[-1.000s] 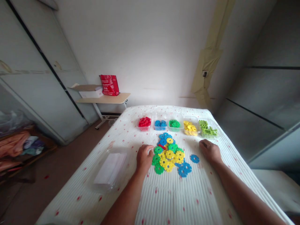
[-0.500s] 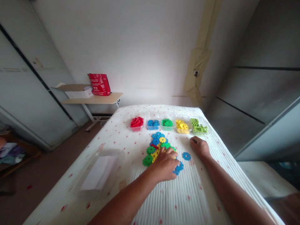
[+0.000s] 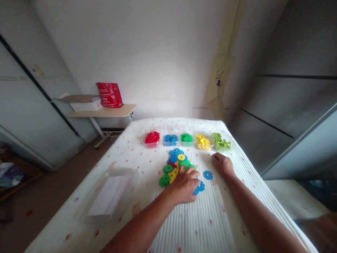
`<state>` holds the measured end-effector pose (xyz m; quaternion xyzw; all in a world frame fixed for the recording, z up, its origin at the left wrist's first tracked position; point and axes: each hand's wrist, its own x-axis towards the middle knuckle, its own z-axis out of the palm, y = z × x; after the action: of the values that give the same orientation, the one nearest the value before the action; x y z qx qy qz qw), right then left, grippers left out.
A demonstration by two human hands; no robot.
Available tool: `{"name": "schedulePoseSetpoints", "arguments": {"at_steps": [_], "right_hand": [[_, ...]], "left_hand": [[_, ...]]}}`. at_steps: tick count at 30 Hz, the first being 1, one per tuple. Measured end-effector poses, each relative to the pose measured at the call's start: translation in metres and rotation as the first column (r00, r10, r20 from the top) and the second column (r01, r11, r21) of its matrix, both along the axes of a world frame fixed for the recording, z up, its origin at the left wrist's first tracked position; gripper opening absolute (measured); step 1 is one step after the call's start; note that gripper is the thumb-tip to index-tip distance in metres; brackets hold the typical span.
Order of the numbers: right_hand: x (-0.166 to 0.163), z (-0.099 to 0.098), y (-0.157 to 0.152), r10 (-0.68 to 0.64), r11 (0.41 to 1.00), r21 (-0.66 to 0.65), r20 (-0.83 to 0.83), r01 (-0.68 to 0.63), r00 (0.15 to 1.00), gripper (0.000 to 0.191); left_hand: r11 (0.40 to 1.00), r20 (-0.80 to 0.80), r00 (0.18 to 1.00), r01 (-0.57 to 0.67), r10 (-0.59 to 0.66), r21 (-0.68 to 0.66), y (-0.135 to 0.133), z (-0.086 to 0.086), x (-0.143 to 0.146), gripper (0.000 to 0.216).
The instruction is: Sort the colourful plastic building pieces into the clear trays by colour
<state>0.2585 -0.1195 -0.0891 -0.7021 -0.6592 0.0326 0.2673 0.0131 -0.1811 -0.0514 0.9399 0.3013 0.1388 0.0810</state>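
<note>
Flower-shaped plastic discs lie joined or overlapped in a flat figure on the bed-like surface. It has blue discs (image 3: 176, 152) at its far end, a yellow disc (image 3: 181, 157) beside them, a red piece (image 3: 172, 164) and green discs (image 3: 164, 180) on the left. My left hand (image 3: 185, 182) rests over the middle and right of this figure, its fingers apart, hiding part of it. To the right, my right hand (image 3: 222, 164) rests on the cover with curled fingers; what they hold, if anything, is hidden. Between my hands lies a loose blue disc (image 3: 207, 175).
Clear tubs of red pieces (image 3: 152, 137), blue discs (image 3: 171, 138), green discs (image 3: 186, 137), yellow discs (image 3: 203, 140) and light-green blocks (image 3: 221, 141) line the far side. A clear container (image 3: 126, 186) with white paper (image 3: 107, 196) stands left. Beyond is a small table (image 3: 113, 111) with a red bag (image 3: 109, 95).
The view has shifted slightly, so everything sits a little further left. Both hands keep practically the same places over the discs and the cover.
</note>
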Motion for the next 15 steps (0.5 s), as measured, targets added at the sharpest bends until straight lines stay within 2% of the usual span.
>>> {"name": "schedulePoseSetpoints", "arguments": {"at_steps": [7, 15], "right_hand": [[0.0011, -0.0042, 0.0021, 0.000, 0.999, 0.039, -0.005, 0.000, 1.000, 0.022], [0.0007, -0.0030, 0.0030, -0.012, 1.000, 0.015, -0.003, 0.012, 1.000, 0.021]], "left_hand": [[0.998, -0.104, 0.994, 0.038, -0.033, 0.046, 0.0068, 0.0027, -0.0053, 0.016], [0.997, -0.058, 0.998, 0.041, -0.038, 0.058, 0.0082, -0.0030, -0.0013, 0.015]]}}
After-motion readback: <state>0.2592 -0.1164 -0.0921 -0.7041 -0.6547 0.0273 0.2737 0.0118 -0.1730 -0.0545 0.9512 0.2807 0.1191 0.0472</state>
